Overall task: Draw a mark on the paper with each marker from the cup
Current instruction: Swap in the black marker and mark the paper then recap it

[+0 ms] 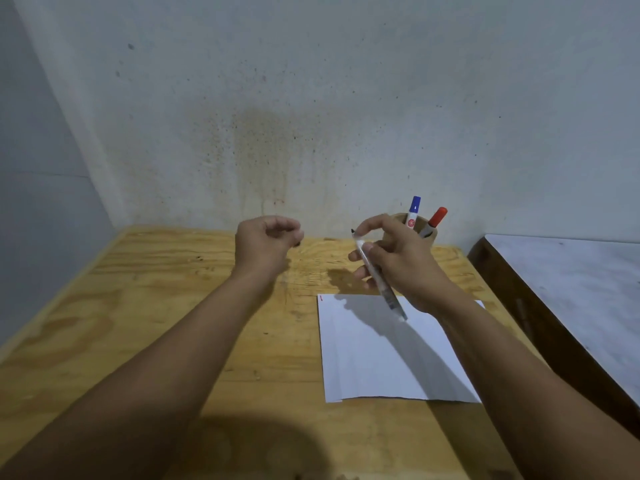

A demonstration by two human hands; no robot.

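Note:
My right hand grips a white marker above the far edge of the paper. The marker's bare black tip points up and left, and its tail slants down over the sheet. My left hand is raised to the left, fingers curled around a small dark cap that barely shows. A brown cup stands at the back, behind my right hand. It holds a blue-capped marker and a red-capped marker. A tiny red mark sits at the paper's far left corner.
The plywood table meets a stained wall at the back. A second, dark-edged table with a pale top stands close on the right. My shadow falls on the near edge.

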